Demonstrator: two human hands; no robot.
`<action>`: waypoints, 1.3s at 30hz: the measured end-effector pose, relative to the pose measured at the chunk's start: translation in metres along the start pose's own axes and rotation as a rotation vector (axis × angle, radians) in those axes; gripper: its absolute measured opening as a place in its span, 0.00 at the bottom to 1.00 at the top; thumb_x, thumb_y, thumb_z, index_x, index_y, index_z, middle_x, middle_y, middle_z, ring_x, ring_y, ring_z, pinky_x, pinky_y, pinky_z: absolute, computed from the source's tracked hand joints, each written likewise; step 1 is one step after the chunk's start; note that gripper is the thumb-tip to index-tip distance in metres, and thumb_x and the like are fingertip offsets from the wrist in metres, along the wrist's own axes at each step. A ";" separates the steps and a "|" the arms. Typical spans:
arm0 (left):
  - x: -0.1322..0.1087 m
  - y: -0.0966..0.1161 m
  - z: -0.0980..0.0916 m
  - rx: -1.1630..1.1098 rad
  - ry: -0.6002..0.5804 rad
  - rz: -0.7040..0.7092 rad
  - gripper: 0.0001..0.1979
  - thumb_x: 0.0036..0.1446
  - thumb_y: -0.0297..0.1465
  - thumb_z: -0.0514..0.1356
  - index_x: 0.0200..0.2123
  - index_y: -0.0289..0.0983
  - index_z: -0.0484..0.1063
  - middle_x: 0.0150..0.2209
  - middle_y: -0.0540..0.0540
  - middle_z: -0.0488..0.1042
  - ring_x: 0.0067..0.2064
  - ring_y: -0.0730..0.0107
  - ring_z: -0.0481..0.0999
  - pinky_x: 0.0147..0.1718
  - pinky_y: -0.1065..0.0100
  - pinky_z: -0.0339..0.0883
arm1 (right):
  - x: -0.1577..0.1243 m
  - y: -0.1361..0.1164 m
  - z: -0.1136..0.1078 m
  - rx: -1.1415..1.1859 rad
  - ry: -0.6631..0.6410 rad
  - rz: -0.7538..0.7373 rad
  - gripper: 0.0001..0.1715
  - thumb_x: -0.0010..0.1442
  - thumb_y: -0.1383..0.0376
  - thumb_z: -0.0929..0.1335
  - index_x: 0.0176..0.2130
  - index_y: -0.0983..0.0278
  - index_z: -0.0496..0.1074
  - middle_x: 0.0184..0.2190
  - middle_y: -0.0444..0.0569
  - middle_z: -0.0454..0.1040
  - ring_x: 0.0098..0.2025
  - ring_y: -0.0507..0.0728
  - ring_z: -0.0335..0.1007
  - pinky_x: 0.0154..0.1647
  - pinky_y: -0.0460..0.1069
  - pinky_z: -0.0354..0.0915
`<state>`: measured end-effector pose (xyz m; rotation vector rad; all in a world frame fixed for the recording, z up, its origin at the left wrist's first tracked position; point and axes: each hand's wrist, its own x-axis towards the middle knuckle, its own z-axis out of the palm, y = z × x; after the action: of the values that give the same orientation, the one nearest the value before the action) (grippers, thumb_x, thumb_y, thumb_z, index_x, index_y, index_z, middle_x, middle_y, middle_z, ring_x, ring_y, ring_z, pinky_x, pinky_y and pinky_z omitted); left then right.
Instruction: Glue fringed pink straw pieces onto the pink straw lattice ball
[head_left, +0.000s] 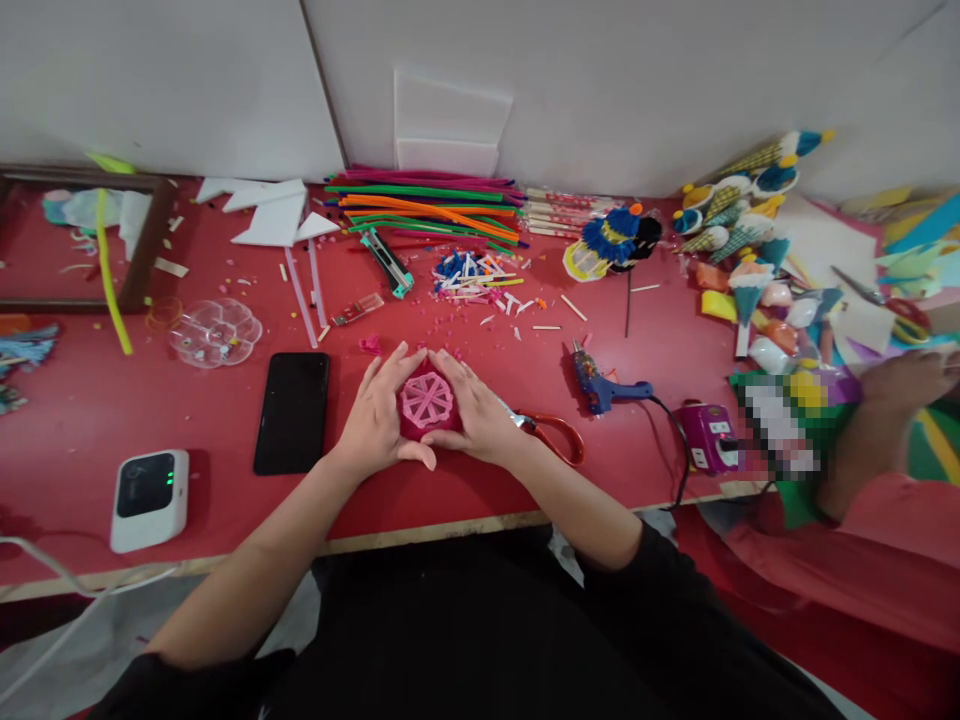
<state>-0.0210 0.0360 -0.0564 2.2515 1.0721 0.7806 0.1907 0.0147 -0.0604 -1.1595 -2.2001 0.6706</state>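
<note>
Black cloth of the person's shirt (pixel 465 630) fills the bottom, closest to us. Two bare arms (pixel 262 560) come out of it and reach over the flat red table (pixel 465 500), slanting in toward each other. Where they meet, the left hand (pixel 369 420) and the right hand (pixel 478 412) are curled around a small round deep-pink thing with pale pink strips like wheel spokes (pixel 427 400). Both hands are gripping it, one on each side, so it is tucked between the palms. I cannot tell if it touches the table. The fingers point away from the person and lean in, and their tips come very near each other at its far side. The right thumb lies along its near edge, pointing left. The left thumb sticks out a bit lower, pointing right.

Just beside the right hand is a metal tool with orange looped handles (pixel 577 440), partly hidden by that hand. Near the left hand lies a flat black phone (pixel 292 412). Off to the right is a blue plastic glue gun (pixel 611 390). Past the fingertips is a heap of small blue, white and orange bits (pixel 472 270). At the far right, another person's blurry hand (pixel 909 380) is near metal scissors with dark red handles (pixel 862 288)
</note>
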 end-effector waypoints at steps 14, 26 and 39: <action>0.001 0.013 -0.012 0.042 -0.001 0.073 0.48 0.56 0.48 0.67 0.72 0.41 0.48 0.69 0.30 0.64 0.74 0.38 0.53 0.69 0.36 0.44 | -0.019 -0.022 -0.028 -0.008 0.422 0.180 0.15 0.70 0.60 0.66 0.50 0.56 0.81 0.46 0.50 0.84 0.54 0.61 0.77 0.61 0.62 0.71; 0.002 0.014 -0.010 0.025 -0.016 0.081 0.44 0.59 0.42 0.66 0.72 0.40 0.48 0.68 0.30 0.66 0.73 0.41 0.56 0.68 0.37 0.47 | -0.020 -0.025 -0.020 -0.096 0.316 0.143 0.18 0.68 0.65 0.65 0.54 0.57 0.79 0.52 0.50 0.82 0.59 0.63 0.72 0.64 0.63 0.66; 0.002 0.014 -0.012 0.061 -0.049 0.075 0.42 0.58 0.42 0.66 0.70 0.42 0.50 0.65 0.32 0.69 0.71 0.42 0.60 0.68 0.38 0.50 | -0.019 -0.030 -0.017 -0.068 0.260 0.217 0.25 0.69 0.66 0.62 0.62 0.60 0.71 0.61 0.51 0.76 0.67 0.63 0.63 0.69 0.64 0.59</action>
<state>-0.0209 0.0330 -0.0384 2.3615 1.0069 0.7283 0.1940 -0.0133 -0.0336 -1.4486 -1.9100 0.5014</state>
